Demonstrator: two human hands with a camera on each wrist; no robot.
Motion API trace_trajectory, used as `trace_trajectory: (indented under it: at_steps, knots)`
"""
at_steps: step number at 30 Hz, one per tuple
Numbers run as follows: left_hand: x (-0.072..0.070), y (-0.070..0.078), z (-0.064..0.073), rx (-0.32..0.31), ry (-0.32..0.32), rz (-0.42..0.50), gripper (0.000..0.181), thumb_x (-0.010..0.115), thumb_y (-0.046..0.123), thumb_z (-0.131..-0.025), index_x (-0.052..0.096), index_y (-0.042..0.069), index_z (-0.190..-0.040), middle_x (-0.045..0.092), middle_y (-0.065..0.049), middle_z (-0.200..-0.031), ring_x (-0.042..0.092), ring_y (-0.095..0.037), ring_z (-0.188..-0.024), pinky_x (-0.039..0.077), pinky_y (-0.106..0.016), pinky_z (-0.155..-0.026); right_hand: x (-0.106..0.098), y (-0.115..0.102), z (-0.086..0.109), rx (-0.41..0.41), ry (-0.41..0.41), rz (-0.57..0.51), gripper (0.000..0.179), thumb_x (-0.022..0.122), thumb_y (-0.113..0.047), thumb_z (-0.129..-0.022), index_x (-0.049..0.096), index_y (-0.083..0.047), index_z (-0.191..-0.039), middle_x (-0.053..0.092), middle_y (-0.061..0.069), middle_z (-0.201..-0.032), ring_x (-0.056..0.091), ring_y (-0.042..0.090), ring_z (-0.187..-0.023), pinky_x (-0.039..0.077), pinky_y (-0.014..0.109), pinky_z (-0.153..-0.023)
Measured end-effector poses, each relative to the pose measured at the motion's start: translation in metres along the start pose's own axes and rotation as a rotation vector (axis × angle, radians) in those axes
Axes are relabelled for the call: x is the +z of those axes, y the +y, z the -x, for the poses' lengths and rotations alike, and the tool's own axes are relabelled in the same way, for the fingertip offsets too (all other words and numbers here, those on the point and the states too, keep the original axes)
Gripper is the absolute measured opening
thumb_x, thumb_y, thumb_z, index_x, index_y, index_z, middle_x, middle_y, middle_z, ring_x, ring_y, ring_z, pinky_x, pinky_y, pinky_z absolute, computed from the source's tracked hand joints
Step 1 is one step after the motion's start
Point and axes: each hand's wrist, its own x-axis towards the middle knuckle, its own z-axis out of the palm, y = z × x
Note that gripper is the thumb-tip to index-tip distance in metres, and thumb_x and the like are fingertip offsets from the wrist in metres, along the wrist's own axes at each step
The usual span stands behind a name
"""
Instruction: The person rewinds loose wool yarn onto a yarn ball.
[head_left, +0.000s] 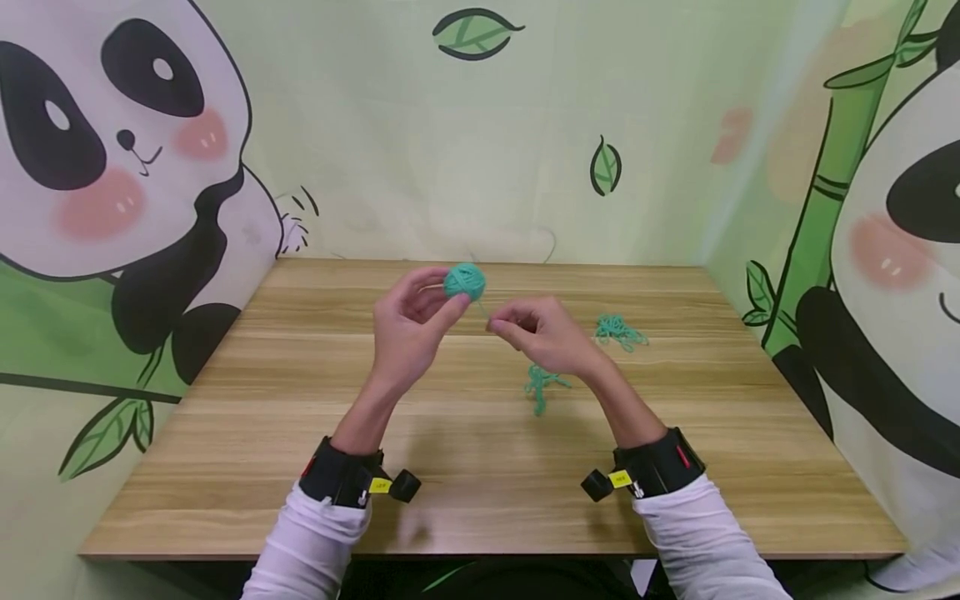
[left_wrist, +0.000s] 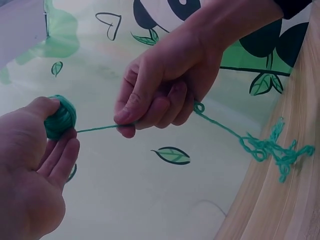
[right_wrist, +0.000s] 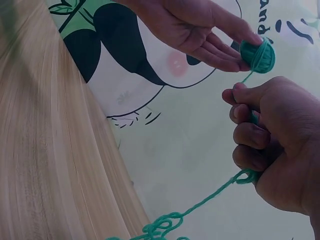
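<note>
Raised above the table, my left hand (head_left: 411,325) pinches a small teal ball of yarn (head_left: 465,282) between thumb and fingertips. A short taut strand (left_wrist: 97,128) runs from the ball to my right hand (head_left: 546,335), which pinches it between thumb and index finger. The other right fingers curl round the same yarn, as the right wrist view shows. From below that fist the strand trails down to a loose tangle of yarn (left_wrist: 277,150). In the head view a loose clump (head_left: 542,387) shows just below the right hand.
Another loose clump of teal yarn (head_left: 619,331) lies on the wooden table (head_left: 285,400), right of the right hand. Fabric walls with printed pandas and leaves (head_left: 472,35) stand behind and at both sides. Each wrist wears a black band with a small camera (head_left: 405,486).
</note>
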Motion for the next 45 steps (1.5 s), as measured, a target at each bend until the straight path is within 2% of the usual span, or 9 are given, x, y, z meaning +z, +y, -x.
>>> trace_trajectory:
  at_steps: [8,12,20,24,30,35,38,42,45]
  knots:
    - [0.004,0.005,0.000,0.038,0.031,-0.073,0.033,0.075,-0.012,-0.087,0.066,-0.011,-0.119,0.072,-0.024,-0.110,0.071,-0.035,-0.096,0.062,-0.034,-0.085,0.002,-0.015,0.000,-0.076,-0.091,0.040,0.015,0.064,-0.015,-0.103,0.077,-0.008,-0.101,0.052,-0.003,-0.064,0.043,0.012,-0.053,0.035,0.020,-0.049]
    - [0.008,0.013,0.001,0.067,0.024,-0.126,0.033,0.076,-0.014,-0.085,0.066,-0.015,-0.116,0.071,-0.028,-0.108,0.071,-0.039,-0.094,0.062,-0.041,-0.086,0.002,-0.023,0.000,-0.099,-0.119,0.046,0.015,0.065,-0.016,-0.103,0.077,-0.009,-0.100,0.051,-0.004,-0.063,0.042,0.011,-0.051,0.035,0.020,-0.049]
    - [0.010,0.013,0.002,0.123,-0.031,-0.206,0.034,0.077,-0.016,-0.082,0.067,-0.017,-0.114,0.073,-0.029,-0.106,0.072,-0.038,-0.089,0.061,-0.054,-0.080,-0.001,-0.035,0.001,-0.141,-0.146,0.028,0.016,0.064,-0.016,-0.104,0.077,-0.008,-0.100,0.047,-0.005,-0.061,0.039,0.010,-0.049,0.033,0.020,-0.048]
    - [0.009,0.012,0.003,0.125,-0.062,-0.210,0.033,0.077,-0.015,-0.083,0.067,-0.016,-0.114,0.073,-0.028,-0.107,0.072,-0.038,-0.089,0.061,-0.054,-0.080,-0.005,-0.040,0.002,-0.149,-0.112,-0.010,0.014,0.063,-0.011,-0.103,0.077,-0.006,-0.101,0.047,-0.004,-0.062,0.039,0.012,-0.051,0.033,0.021,-0.049]
    - [0.008,0.012,0.004,0.089,-0.106,-0.210,0.032,0.077,-0.013,-0.084,0.067,-0.015,-0.114,0.073,-0.025,-0.108,0.072,-0.035,-0.090,0.062,-0.050,-0.082,-0.012,-0.045,0.004,-0.109,0.005,-0.036,0.014,0.064,-0.005,-0.102,0.077,-0.003,-0.104,0.054,0.000,-0.069,0.044,0.014,-0.056,0.038,0.021,-0.052]
    - [0.008,0.013,0.005,0.051,-0.160,-0.222,0.033,0.078,-0.013,-0.084,0.068,-0.013,-0.115,0.073,-0.024,-0.109,0.072,-0.033,-0.093,0.062,-0.048,-0.085,-0.014,-0.051,0.004,-0.079,0.082,-0.063,0.014,0.062,0.002,-0.101,0.075,0.007,-0.105,0.056,0.008,-0.070,0.044,0.014,-0.056,0.038,0.020,-0.052]
    - [0.007,0.011,0.007,0.039,-0.209,-0.229,0.035,0.078,-0.012,-0.084,0.067,-0.013,-0.117,0.073,-0.024,-0.109,0.073,-0.032,-0.093,0.062,-0.047,-0.084,-0.014,-0.063,0.005,-0.078,0.098,-0.081,0.014,0.061,0.005,-0.100,0.073,0.013,-0.103,0.054,0.011,-0.068,0.041,0.013,-0.055,0.035,0.019,-0.052]
    - [0.005,0.002,0.010,-0.001,-0.280,-0.215,0.036,0.079,-0.006,-0.086,0.069,-0.007,-0.120,0.073,-0.018,-0.110,0.073,-0.027,-0.091,0.063,-0.043,-0.084,-0.015,-0.078,0.005,-0.073,0.103,-0.086,0.012,0.061,0.008,-0.098,0.071,0.015,-0.100,0.059,0.014,-0.070,0.044,0.010,-0.057,0.037,0.017,-0.053]
    - [0.002,-0.006,0.011,-0.042,-0.330,-0.203,0.037,0.081,-0.001,-0.086,0.070,-0.001,-0.121,0.074,-0.012,-0.110,0.073,-0.021,-0.091,0.063,-0.040,-0.084,-0.017,-0.076,0.005,-0.075,0.117,-0.079,0.011,0.061,0.009,-0.098,0.071,0.015,-0.098,0.065,0.021,-0.074,0.049,0.010,-0.058,0.041,0.017,-0.055]
